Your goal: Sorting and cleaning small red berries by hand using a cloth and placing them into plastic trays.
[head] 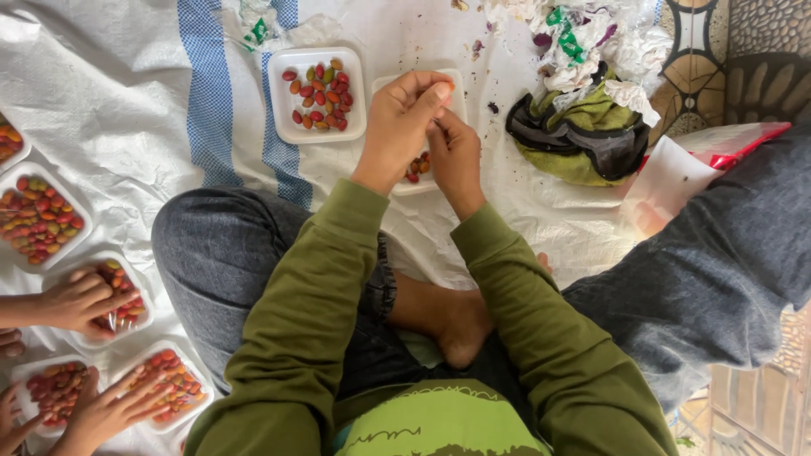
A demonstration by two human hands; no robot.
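Observation:
My left hand (401, 127) and my right hand (454, 160) meet above a white foam tray (460, 93) that holds a few small red and green fruits (416, 167). The fingertips of both hands pinch together on one small fruit, which is mostly hidden by my fingers. Just to the left sits a second white tray (296, 63) with several red, green and orange fruits (321, 95) in it. I sit cross-legged in a green sweatshirt and grey jeans, my bare foot (452, 325) tucked under.
A white cloth with blue stripes (207, 93) covers the floor. At the left, another person's hands (80, 300) touch several filled trays (38, 218). A green bag with crumpled paper (587, 135) lies at upper right, and a red-and-white packet (726, 143) beside it.

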